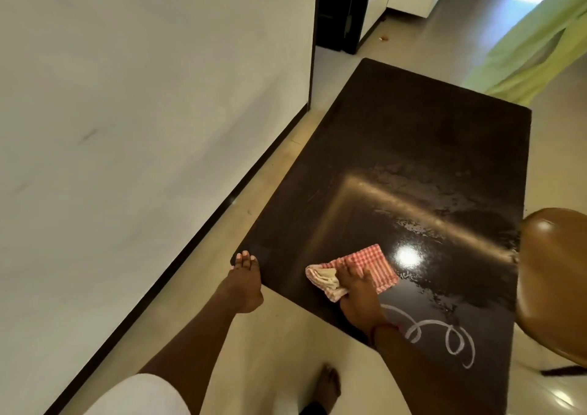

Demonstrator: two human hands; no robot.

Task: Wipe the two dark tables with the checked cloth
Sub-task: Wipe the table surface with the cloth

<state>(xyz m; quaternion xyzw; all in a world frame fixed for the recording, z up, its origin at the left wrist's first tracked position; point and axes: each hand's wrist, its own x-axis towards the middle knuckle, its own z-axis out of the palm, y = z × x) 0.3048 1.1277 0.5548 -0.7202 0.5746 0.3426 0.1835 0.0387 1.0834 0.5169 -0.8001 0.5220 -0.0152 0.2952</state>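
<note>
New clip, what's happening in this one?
A person is wiping a dark glossy rectangular table with a red-and-white checked cloth. The right hand presses the cloth onto the near end of the top, while the left hand rests on the table's near left corner. Wet streaks show across the middle, and a white looped scribble near the front edge is not yet wiped.
</note>
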